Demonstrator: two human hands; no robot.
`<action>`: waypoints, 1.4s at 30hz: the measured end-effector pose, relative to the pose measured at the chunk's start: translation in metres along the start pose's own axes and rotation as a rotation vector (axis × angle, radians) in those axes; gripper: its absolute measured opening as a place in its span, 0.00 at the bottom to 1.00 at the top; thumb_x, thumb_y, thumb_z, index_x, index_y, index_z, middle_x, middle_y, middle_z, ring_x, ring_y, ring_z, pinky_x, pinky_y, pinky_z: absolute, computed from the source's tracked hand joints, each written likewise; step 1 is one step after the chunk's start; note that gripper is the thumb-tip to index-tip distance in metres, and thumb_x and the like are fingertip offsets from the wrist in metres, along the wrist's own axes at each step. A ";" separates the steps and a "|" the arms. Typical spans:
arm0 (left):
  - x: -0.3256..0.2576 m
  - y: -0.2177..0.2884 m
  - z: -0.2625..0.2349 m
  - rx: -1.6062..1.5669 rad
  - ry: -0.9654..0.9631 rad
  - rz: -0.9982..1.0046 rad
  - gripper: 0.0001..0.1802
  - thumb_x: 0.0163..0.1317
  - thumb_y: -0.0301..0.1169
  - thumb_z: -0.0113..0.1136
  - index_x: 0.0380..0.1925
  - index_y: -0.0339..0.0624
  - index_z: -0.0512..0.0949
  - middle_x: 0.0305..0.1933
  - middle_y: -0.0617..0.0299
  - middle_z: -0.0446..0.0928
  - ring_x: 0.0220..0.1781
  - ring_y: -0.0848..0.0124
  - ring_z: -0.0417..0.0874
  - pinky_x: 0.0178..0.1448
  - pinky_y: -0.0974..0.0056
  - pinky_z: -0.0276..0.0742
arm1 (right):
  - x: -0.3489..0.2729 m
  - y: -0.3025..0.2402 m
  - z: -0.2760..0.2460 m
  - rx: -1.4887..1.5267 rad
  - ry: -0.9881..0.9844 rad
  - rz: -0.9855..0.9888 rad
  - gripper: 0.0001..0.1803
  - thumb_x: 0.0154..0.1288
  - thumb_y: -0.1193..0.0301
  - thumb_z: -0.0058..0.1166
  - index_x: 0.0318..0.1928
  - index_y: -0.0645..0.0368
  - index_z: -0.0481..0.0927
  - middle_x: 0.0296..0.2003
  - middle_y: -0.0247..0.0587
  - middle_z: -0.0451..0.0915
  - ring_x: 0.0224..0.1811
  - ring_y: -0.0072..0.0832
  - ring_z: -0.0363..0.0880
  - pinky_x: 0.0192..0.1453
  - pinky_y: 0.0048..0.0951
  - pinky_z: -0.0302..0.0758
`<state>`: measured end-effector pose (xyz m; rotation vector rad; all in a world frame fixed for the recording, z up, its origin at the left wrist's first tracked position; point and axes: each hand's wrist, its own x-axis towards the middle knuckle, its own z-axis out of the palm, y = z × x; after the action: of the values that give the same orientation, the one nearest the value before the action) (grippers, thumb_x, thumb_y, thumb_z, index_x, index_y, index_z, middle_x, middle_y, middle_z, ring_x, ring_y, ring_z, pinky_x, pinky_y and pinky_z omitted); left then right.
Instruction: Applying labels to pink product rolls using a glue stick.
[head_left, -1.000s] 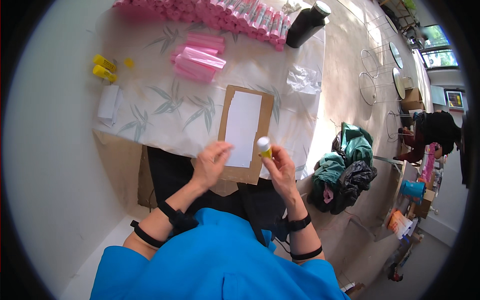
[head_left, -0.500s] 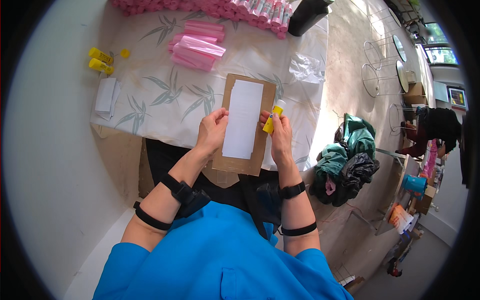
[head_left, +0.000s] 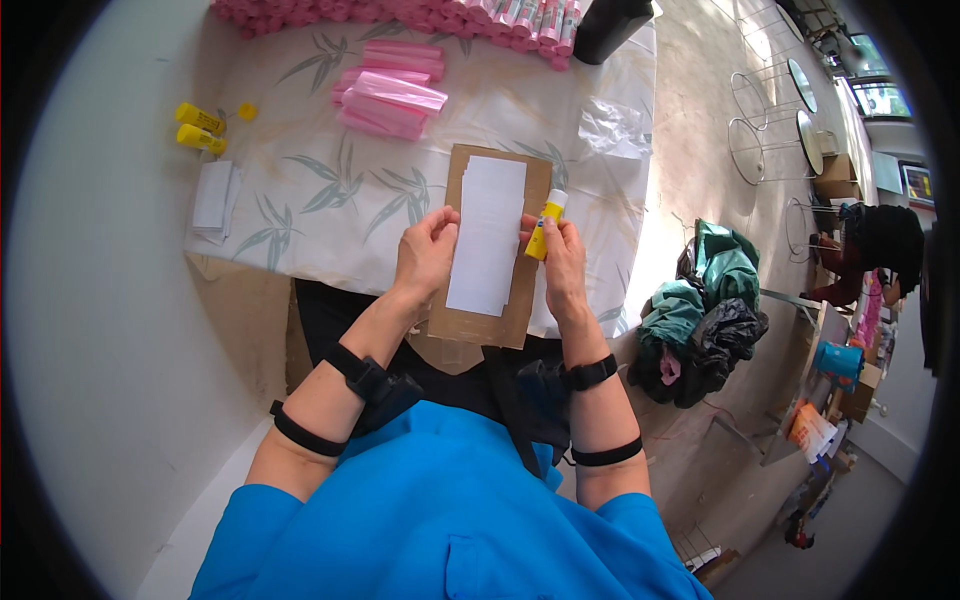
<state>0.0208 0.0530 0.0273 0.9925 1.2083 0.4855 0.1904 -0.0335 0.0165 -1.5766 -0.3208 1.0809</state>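
Note:
A stack of white paper strips [head_left: 488,240], its edges slightly uneven, lies lengthwise on a brown cardboard sheet [head_left: 522,300] at the table's front edge. My right hand [head_left: 563,262] grips a yellow glue stick [head_left: 544,232] with its white end up, just over the cardboard's right side. On the opposite side my left hand [head_left: 428,252] is closed, fingertips curled together at the edge of the cardboard and paper; whatever they pinch is hidden.
On the patterned tablecloth [head_left: 330,215] are pink plastic rolls [head_left: 395,95], yellow glue sticks [head_left: 200,128], white paper slips [head_left: 213,198] and crumpled clear plastic [head_left: 612,130]. A dark bottle [head_left: 612,25] stands behind. Green and black bags [head_left: 700,325] lie right; a person [head_left: 880,250] is farther off.
Both hands stay beside the cardboard, with the glue stick still in my right hand and slightly more upright. The view has shifted slightly. The far person's posture has changed.

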 end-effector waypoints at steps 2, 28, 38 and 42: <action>0.007 0.006 -0.004 0.044 0.008 0.022 0.21 0.71 0.26 0.52 0.61 0.27 0.70 0.55 0.57 0.78 0.55 0.73 0.79 0.61 0.69 0.73 | 0.008 0.000 -0.008 -0.018 -0.005 -0.016 0.17 0.78 0.60 0.44 0.49 0.64 0.71 0.49 0.44 0.82 0.46 0.24 0.80 0.53 0.27 0.75; 0.038 0.013 0.002 0.107 0.028 0.110 0.19 0.69 0.26 0.53 0.58 0.29 0.73 0.53 0.58 0.80 0.53 0.73 0.79 0.60 0.69 0.74 | 0.036 -0.003 0.008 -0.020 0.049 -0.068 0.18 0.77 0.61 0.46 0.48 0.67 0.71 0.41 0.43 0.85 0.40 0.20 0.81 0.48 0.23 0.76; 0.042 0.018 0.003 0.106 0.023 0.116 0.20 0.70 0.26 0.52 0.60 0.28 0.71 0.56 0.55 0.79 0.56 0.71 0.79 0.63 0.68 0.73 | 0.036 -0.005 0.004 -0.022 0.020 -0.040 0.17 0.78 0.60 0.44 0.51 0.64 0.71 0.47 0.43 0.83 0.46 0.22 0.77 0.57 0.27 0.72; 0.044 0.016 0.006 0.122 0.008 0.124 0.21 0.70 0.25 0.52 0.60 0.28 0.70 0.56 0.55 0.79 0.56 0.71 0.79 0.63 0.68 0.73 | 0.036 -0.005 0.009 -0.014 0.051 -0.070 0.17 0.77 0.62 0.45 0.47 0.67 0.72 0.43 0.43 0.85 0.42 0.21 0.80 0.49 0.24 0.76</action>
<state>0.0432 0.0932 0.0170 1.1755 1.1997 0.5180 0.2044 -0.0008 0.0046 -1.5908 -0.3469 0.9856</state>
